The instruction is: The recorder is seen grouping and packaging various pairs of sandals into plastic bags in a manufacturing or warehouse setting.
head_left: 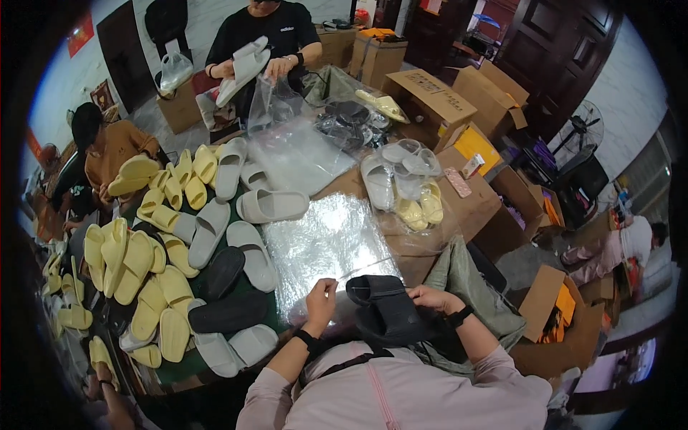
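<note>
Close to my body, my right hand (430,298) grips a pair of black slide slippers (387,308), one lying against the other. My left hand (321,298) is closed in a pinch at the near edge of a clear plastic bag (341,315), left of the slippers. Beyond both hands lies a stack of shiny clear plastic bags (315,236). Grey slippers (251,254), yellow slippers (136,265) and black slippers (228,309) are heaped on the table to the left.
Bagged slippers (408,183) and a pink phone-like object (457,183) lie on cardboard to the right. Open cartons (545,308) and a green-grey sack (466,287) stand at the right. Across the table a person (261,43) holds grey slippers; another person (118,150) sits at the left.
</note>
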A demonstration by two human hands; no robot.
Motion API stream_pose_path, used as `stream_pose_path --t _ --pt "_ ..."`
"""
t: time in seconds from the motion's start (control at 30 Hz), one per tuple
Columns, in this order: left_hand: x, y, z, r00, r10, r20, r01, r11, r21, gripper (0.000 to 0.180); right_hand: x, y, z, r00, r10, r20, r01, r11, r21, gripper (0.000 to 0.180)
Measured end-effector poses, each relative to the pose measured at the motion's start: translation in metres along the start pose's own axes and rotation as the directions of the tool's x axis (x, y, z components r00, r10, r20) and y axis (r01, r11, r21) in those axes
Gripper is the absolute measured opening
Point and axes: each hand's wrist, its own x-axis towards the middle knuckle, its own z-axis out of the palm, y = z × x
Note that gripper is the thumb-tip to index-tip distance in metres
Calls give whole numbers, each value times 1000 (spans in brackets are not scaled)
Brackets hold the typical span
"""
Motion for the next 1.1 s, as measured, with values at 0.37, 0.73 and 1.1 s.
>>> stream_pose_path --t 0.37,0.73,1.1 --pt "-5 -11 0 992 -125 -13 122 981 -148 22 27 -30 9 994 -75 -80 74 997 -21 23" --pt "-8 25 -1 966 197 166 -214 972 95 20 27 -31 15 951 -171 -258 -12 812 -583 19" --pt "-1 84 4 747 438 500 -461 883 -85 20 107 -21 44 627 -576 -524 -73 627 -776 20"
